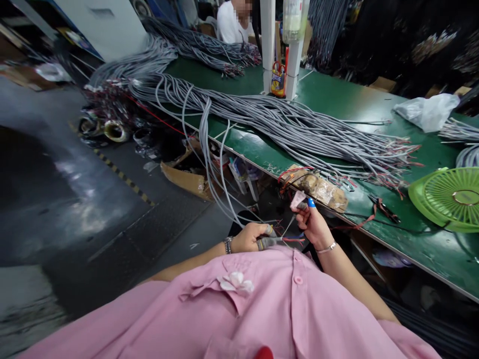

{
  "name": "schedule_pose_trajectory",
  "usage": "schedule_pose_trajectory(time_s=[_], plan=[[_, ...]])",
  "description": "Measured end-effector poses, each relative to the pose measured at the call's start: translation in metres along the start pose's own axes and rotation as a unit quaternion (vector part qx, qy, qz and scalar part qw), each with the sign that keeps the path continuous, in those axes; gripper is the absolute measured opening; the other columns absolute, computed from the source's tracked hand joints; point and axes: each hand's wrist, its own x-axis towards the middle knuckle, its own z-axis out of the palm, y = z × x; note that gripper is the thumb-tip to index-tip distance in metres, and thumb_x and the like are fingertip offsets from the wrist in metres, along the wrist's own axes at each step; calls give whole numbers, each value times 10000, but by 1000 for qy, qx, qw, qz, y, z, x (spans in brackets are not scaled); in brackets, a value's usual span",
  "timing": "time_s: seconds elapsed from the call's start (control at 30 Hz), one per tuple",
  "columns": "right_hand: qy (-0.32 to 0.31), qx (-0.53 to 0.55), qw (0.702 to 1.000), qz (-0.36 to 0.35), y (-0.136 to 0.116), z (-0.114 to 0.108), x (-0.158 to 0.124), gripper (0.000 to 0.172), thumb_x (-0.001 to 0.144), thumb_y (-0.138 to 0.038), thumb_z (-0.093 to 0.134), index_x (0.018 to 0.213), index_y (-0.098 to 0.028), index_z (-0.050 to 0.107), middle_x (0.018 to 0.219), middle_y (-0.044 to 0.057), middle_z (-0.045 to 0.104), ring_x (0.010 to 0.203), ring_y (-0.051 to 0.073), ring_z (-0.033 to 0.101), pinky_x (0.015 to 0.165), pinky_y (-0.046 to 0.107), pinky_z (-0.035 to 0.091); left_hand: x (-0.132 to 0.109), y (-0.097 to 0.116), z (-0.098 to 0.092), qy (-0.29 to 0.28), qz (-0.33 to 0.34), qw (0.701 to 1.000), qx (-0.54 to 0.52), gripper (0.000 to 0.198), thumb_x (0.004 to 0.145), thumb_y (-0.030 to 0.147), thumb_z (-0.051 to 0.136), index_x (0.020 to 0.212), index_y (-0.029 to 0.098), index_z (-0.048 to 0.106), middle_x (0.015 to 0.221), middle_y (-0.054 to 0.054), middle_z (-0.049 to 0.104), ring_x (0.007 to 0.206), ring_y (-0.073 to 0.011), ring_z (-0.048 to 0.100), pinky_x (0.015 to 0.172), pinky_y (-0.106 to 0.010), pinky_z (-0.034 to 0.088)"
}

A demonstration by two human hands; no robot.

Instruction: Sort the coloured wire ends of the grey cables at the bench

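Note:
My left hand (249, 238), with grey coverings on some fingertips, is closed around the end of a grey cable (229, 199) in front of my body. Red and blue wires (295, 241) stick out past its fingers. To its right, my right hand (314, 227) is raised with its fingers pinched, a blue covering on one fingertip. A thin pale strand (288, 225) runs from the cable end up to these fingers. A pinkish-white piece (298, 199) shows at the fingertips; whether it is held or wrapped on a finger I cannot tell.
A green table (337, 94) carries a long bundle of grey cables (262, 117). Near its edge are a taped block (318, 187), pliers (385, 208) and a green fan (449, 197). A cardboard box (183, 177) stands below. A person (230, 25) is across the table.

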Motion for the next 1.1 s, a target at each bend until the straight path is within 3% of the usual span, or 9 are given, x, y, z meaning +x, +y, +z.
schedule_pose_trajectory(time_s=[0.13, 0.27, 0.4, 0.63, 0.8, 0.9, 0.97, 1.03, 1.1], plan=[[15, -68, 996, -48, 3, -7, -2, 489, 789, -650, 621, 837, -167, 678, 882, 93, 705, 490, 66, 393, 337, 186, 152, -9, -10, 3, 76, -37, 996, 16, 271, 901, 394, 596, 924, 131, 659, 792, -57, 666, 699, -123, 605, 657, -216, 472], [39, -153, 984, -85, 2, -13, -7, 532, 814, -673, 566, 873, -164, 708, 638, 34, 602, 466, 72, 326, 355, 205, 130, -13, -14, 5, 115, -55, 992, 22, 252, 905, 378, 593, 929, 133, 649, 797, -45, 651, 694, -115, 587, 651, -211, 461], [39, -209, 971, -106, -4, -16, -14, 539, 829, -676, 546, 831, -163, 709, 495, -30, 417, 445, 74, 244, 383, 229, 99, -16, -16, 6, 129, -73, 989, 13, 248, 906, 372, 591, 927, 131, 644, 804, -43, 645, 695, -115, 580, 656, -216, 461], [31, -275, 947, -163, -9, -15, -22, 515, 875, -645, 505, 834, -173, 707, 573, 7, 528, 456, 81, 265, 407, 249, 128, -20, -19, 6, 128, -86, 988, 8, 245, 897, 365, 602, 940, 129, 648, 826, -49, 651, 721, -124, 593, 676, -229, 468], [27, -343, 919, -195, -14, -14, -26, 558, 926, -636, 400, 851, -182, 714, 471, -25, 413, 450, 103, 298, 423, 256, 232, -18, -18, 6, 123, -97, 988, 18, 255, 903, 381, 587, 949, 138, 649, 835, -50, 656, 723, -130, 596, 684, -235, 469], [24, -379, 894, -240, -21, -15, -30, 560, 948, -615, 356, 866, -196, 718, 558, 20, 541, 507, 139, 442, 503, 290, 388, -14, -22, 5, 100, -129, 983, 85, 255, 907, 393, 572, 986, 166, 660, 847, -43, 668, 744, -142, 608, 708, -248, 472], [12, -397, 872, -286, -30, -14, -35, 507, 951, -583, 384, 904, -209, 722, 728, 72, 660, 648, 191, 572, 650, 350, 486, -10, -27, 1, 76, -127, 978, 149, 250, 895, 394, 586, 1000, 183, 670, 896, -52, 681, 823, -165, 626, 773, -274, 477], [-14, -428, 839, -336, -42, -11, -42, 455, 947, -552, 418, 952, -220, 729, 905, 113, 707, 832, 250, 632, 831, 418, 496, -6, -32, -8, 57, -96, 975, 193, 255, 872, 388, 617, 1020, 189, 676, 989, -72, 684, 931, -189, 631, 857, -303, 474], [-23, -460, 801, -382, -56, -9, -47, 447, 944, -541, 423, 1008, -220, 727, 1001, 135, 707, 934, 284, 636, 915, 453, 468, 0, -35, -21, 59, -73, 974, 204, 266, 871, 382, 620, 1054, 196, 673, 1054, -78, 678, 986, -191, 629, 897, -308, 473]])
